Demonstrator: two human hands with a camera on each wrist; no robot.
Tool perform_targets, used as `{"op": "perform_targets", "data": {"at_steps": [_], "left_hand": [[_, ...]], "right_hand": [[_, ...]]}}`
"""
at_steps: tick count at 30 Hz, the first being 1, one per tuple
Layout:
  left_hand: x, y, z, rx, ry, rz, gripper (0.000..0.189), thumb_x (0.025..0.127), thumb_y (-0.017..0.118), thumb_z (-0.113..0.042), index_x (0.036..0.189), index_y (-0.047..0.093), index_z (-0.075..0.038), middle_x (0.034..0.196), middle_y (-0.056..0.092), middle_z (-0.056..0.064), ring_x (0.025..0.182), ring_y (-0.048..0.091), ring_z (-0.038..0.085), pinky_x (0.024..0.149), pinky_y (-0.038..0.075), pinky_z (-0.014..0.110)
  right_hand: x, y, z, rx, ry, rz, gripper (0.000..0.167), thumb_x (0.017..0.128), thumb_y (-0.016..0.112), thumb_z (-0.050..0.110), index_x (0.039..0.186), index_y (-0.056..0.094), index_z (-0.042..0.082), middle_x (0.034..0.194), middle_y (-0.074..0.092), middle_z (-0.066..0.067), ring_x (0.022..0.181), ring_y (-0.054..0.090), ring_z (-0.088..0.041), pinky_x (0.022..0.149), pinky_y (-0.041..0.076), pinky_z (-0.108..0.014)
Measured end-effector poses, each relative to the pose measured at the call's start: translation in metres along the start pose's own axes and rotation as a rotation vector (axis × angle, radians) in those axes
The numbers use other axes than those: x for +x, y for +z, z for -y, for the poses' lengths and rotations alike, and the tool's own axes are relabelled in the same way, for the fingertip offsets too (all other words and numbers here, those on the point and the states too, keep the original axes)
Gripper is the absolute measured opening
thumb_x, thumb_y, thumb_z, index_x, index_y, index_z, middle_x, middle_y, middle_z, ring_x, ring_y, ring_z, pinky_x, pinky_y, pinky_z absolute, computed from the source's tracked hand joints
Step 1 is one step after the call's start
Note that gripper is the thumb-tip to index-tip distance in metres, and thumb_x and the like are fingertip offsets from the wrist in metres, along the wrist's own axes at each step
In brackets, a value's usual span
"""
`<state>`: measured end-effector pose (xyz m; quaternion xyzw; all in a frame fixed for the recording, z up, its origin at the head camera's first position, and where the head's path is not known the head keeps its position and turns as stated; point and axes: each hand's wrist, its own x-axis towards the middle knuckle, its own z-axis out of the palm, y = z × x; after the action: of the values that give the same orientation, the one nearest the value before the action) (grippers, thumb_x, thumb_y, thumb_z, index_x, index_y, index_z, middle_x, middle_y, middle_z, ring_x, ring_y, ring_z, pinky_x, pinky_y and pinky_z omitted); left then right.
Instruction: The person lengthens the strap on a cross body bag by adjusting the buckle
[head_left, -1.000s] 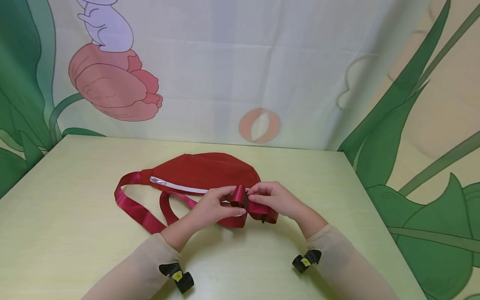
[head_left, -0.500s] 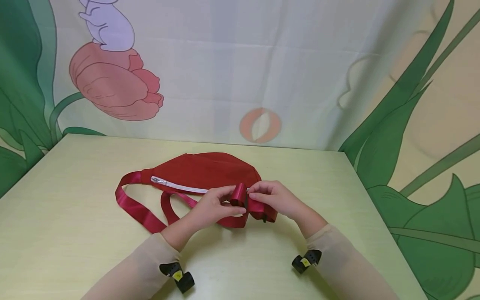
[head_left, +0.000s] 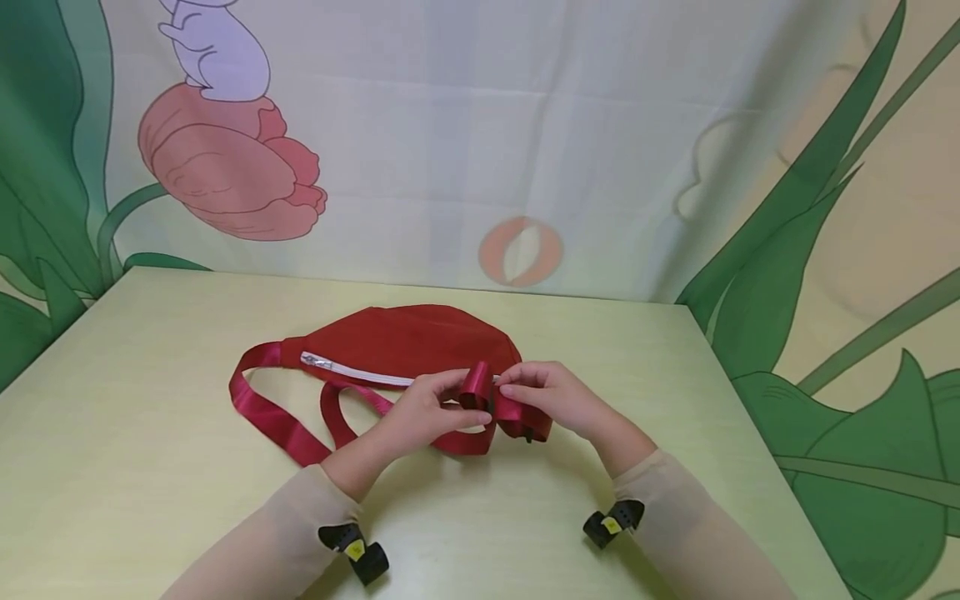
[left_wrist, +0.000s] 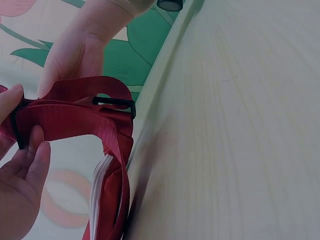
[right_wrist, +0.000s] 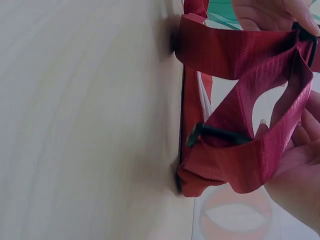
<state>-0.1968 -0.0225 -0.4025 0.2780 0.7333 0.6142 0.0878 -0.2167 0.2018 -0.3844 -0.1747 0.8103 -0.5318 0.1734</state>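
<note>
A red waist bag (head_left: 412, 342) with a white zipper (head_left: 367, 375) lies on the table, its shiny red strap (head_left: 277, 417) looped in front of it. My left hand (head_left: 420, 412) pinches a black strap slider (right_wrist: 311, 47) with the webbing through it; a short strap loop (head_left: 476, 386) stands up there. Close by, my right hand (head_left: 551, 396) pinches the strap just right of that slider. Farther along the strap, a second black buckle piece (left_wrist: 117, 102) hangs beneath my right hand, also showing in the right wrist view. Some fingertips are hidden behind the webbing.
The pale wooden table (head_left: 150, 500) reaches a printed cloth backdrop (head_left: 390, 167) at the back. Black wrist cameras (head_left: 356, 554) sit on both sleeves. The strap's left loop spreads beside my left forearm.
The standing strap loop has risen slightly, and the strap end under my right hand has drawn in a little to the left. Both hands keep their hold; the bag stays put.
</note>
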Motion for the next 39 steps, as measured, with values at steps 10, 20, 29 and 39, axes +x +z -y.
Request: {"op": "perform_targets", "data": {"at_steps": [10,20,29,39], "left_hand": [[-0.0024,-0.0022,-0.0028,-0.006,0.015,-0.028,0.041,0.079,0.075,-0.014,0.117,0.062,-0.007,0.102,0.065,0.007,0.087,0.063,0.022,0.077,0.053,0.033],[0.0009,-0.0009,-0.0057,-0.006,0.020,-0.014,0.038,0.080,0.074,-0.014,0.116,0.062,-0.008,0.103,0.065,0.005,0.091,0.061,0.022,0.078,0.052,0.033],[-0.0007,-0.0025,-0.0069,-0.002,0.021,-0.025,0.040,0.080,0.074,-0.012,0.118,0.062,-0.007,0.103,0.066,0.006,0.089,0.062,0.022,0.078,0.052,0.033],[-0.0012,-0.0022,-0.0066,0.005,0.036,-0.033,0.038,0.080,0.074,-0.013,0.117,0.062,-0.007,0.102,0.066,0.006,0.088,0.062,0.021,0.079,0.052,0.033]], "right_hand": [[0.0010,-0.0026,0.0014,-0.017,0.012,0.037,0.026,0.092,0.059,0.021,0.113,0.064,0.006,0.110,0.064,-0.009,0.094,0.062,-0.022,0.079,0.051,-0.035],[0.0023,-0.0002,0.0031,0.020,0.010,0.011,0.027,0.092,0.060,0.023,0.112,0.063,0.005,0.099,0.066,-0.009,0.085,0.064,-0.024,0.075,0.052,-0.037],[0.0010,-0.0033,0.0001,0.026,0.008,0.018,0.023,0.092,0.060,0.019,0.109,0.064,0.003,0.105,0.065,-0.009,0.091,0.063,-0.022,0.079,0.051,-0.035],[0.0015,-0.0017,0.0015,0.010,0.013,0.015,0.027,0.092,0.060,0.021,0.113,0.064,0.005,0.104,0.065,-0.009,0.091,0.063,-0.023,0.080,0.051,-0.036]]}}
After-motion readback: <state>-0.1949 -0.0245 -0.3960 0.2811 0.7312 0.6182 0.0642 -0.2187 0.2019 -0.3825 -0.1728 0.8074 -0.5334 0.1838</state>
